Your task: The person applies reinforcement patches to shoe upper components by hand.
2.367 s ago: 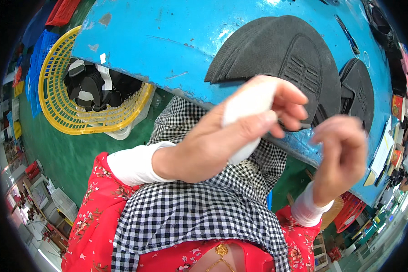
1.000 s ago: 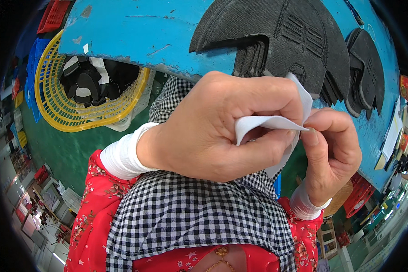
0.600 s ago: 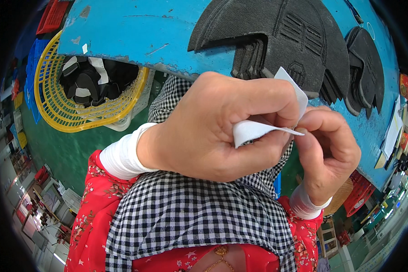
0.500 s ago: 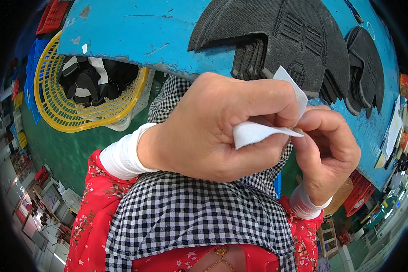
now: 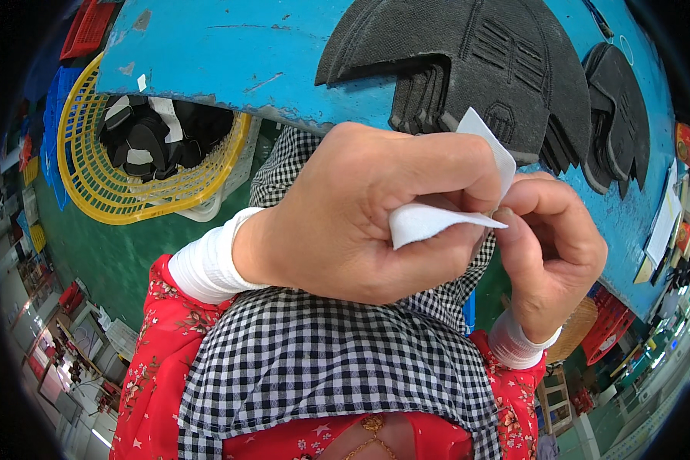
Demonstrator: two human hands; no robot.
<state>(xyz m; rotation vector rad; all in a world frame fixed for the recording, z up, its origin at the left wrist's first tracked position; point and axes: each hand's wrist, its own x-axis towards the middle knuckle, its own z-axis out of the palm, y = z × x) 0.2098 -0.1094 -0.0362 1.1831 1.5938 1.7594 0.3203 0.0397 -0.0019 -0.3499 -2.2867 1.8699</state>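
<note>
My left hand (image 5: 368, 215) is closed around a folded piece of white, felt-like material (image 5: 429, 223). One end of it curls out beneath my index finger, while a pointed end stands up above the finger. At the right, my right hand (image 5: 553, 241) pinches the edge of the same piece between thumb and fingertips, touching the left hand's fingertips. Both hands are raised over my lap, in front of the table edge. Just beyond them lies a stack of black, textured, curved shoe-part-like pieces (image 5: 506, 77). How the material runs inside my left fist is hidden.
The blue table (image 5: 207, 54) has a worn edge. A second stack of black pieces (image 5: 625, 115) lies on its right. Left of the table, a yellow basket (image 5: 77, 172) holds black and white pieces. Red baskets (image 5: 609, 330) stand at the lower right. A checked apron (image 5: 337, 360) covers my lap.
Both hands have shifted very slightly left with the white piece. The grip looks the same.
</note>
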